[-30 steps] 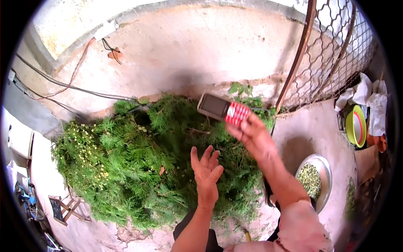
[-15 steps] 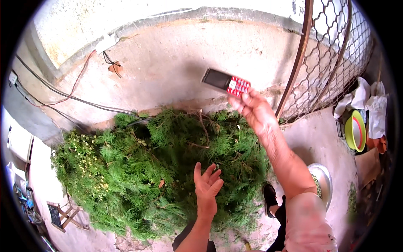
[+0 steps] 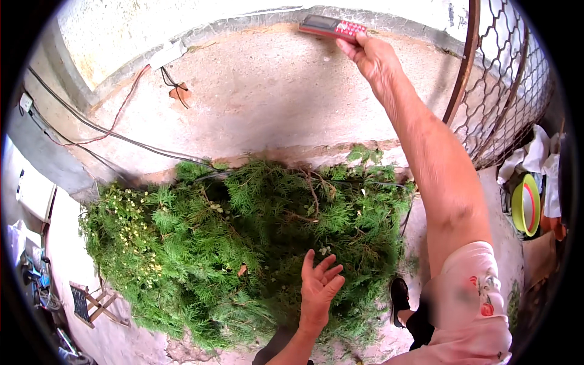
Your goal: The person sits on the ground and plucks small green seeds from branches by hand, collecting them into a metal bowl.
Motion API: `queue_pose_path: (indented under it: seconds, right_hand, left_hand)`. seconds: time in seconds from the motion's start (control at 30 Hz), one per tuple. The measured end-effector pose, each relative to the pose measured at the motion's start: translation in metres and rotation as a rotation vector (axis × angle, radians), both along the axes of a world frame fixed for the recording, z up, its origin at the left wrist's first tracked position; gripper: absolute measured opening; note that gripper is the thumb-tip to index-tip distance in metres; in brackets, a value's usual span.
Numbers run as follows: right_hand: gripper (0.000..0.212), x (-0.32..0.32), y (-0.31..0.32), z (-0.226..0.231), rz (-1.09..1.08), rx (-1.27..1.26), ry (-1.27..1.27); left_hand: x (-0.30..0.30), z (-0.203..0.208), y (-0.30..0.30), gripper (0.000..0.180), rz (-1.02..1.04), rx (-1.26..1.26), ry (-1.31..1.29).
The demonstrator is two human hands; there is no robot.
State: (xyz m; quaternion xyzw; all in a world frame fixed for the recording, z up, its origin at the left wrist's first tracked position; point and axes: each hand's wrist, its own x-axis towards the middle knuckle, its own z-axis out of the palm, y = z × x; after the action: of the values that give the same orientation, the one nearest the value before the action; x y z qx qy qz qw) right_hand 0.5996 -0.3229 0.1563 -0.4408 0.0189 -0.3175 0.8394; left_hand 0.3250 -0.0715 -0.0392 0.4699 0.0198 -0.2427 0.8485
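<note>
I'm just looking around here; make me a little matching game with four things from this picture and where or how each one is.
Things:
1. Phone
2. Left hand
3. Basin
4. Branches

Places, colours and states:
A. Yellow-green, at the far right of the view
B. Green and leafy, heaped on the ground
C. Held in the right hand, near the top of the view
D. Holding nothing, with its fingers spread

Right pairs: 1-C, 2-D, 3-A, 4-B
</note>
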Motion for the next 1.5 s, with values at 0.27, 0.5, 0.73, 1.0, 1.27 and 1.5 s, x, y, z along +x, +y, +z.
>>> queue_pose_path:
  seconds: [0.27,0.5,0.73,1.0,1.27,1.5]
  right_hand:
    - [0.023,0.042,-0.006,0.017,-0.091,0.055,0.073]
    - [0.021,0.063,-0.025,0.009,-0.101,0.159,0.101]
    - [0.022,0.091,-0.075,-0.003,-0.065,0.013,0.085]
    - [0.018,0.065,-0.044,0.003,-0.005,-0.01,0.037]
    - [0.022,0.061,-0.02,-0.017,-0.042,-0.089,0.017]
    - [0.033,0.013,-0.003,-0.102,0.038,-0.18,0.263]
  left_hand:
    - [0.0,-0.002,-0.002,0.086,-0.057,-0.029,0.077]
    - [0.001,-0.005,-0.001,0.088,-0.077,-0.028,0.103]
    - [0.003,-0.005,-0.002,0.086,-0.082,-0.029,0.119]
    - [0.005,-0.005,0.0,0.083,-0.087,-0.044,0.137]
    - [0.003,-0.006,0.003,0.078,-0.074,-0.036,0.129]
    - [0.011,0.003,0.006,0.069,0.29,0.123,0.093]
